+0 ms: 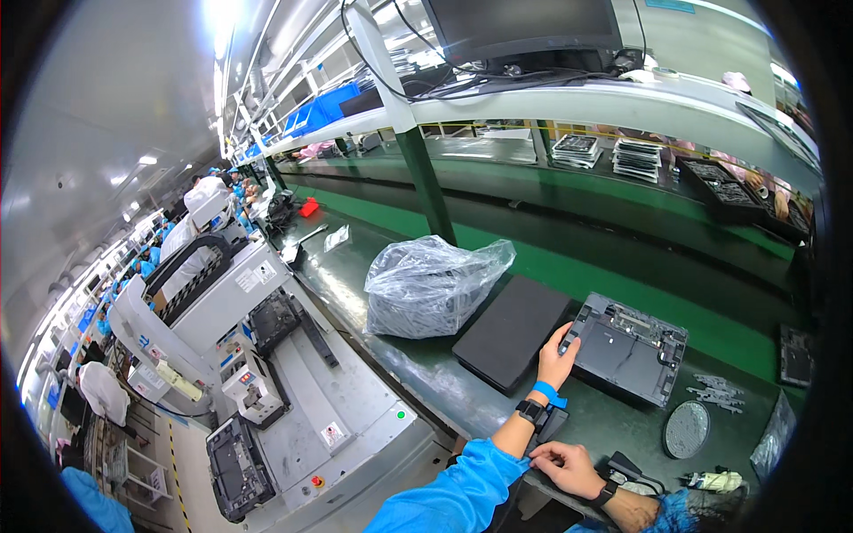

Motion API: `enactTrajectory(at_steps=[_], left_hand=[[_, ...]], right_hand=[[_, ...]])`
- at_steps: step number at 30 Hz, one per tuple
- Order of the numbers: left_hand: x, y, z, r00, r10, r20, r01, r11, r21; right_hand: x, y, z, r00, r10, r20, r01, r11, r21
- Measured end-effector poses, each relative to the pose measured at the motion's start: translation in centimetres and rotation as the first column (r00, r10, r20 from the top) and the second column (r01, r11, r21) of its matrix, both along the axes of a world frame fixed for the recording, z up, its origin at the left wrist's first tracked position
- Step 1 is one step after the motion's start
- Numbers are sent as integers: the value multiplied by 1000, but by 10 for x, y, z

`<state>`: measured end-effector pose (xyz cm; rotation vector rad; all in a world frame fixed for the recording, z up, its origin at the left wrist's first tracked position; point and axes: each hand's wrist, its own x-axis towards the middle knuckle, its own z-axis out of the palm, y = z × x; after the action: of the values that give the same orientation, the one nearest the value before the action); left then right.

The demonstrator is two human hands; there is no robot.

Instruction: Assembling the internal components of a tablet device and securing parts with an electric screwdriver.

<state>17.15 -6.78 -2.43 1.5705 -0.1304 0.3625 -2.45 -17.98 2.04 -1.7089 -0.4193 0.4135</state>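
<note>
My left hand [557, 357], wearing a blue wrist strap [548, 392] and a black watch, grips the left edge of a dark grey laptop case [626, 351]. The case lies on the bench with its inner side up, showing ribs and brackets. Below it, my right hand [571, 469] is closed in a pinch beside my left forearm. What lies between its fingertips, if anything, is too small to make out. Left of the case rests a flat black slab-like stack [515, 330]. A clear plastic bag [435, 289] with something grey inside stands farther left.
On the right are a round dish of small bits [687, 430], thin metal pieces [716, 393] and a clear bag [775, 437]. A grey machine [355, 444] with dark laptop cases stands left of the bench. A monitor [524, 31] sits on the overhead shelf; a green post [425, 182] supports it.
</note>
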Motion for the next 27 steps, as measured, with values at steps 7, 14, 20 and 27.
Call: enactTrajectory(at_steps=[7,14,20,27], left_hand=[[0,-2,1,1000,6,6,-7,1000,26],[2,-4,-3,1000,13,27,-13,1000,19],[-9,8,16,999,41,-19,-40,996,75],[-7,-3,22,1000,10,10,-11,997,75]], right_hand=[[1,-2,1,999,-9,34,9,1000,-12],[1,-4,-16,998,-12,64,11,1000,25],[0,2,-23,987,48,155,-50,999,7],[1,4,-30,971,-40,235,43,999,-4]])
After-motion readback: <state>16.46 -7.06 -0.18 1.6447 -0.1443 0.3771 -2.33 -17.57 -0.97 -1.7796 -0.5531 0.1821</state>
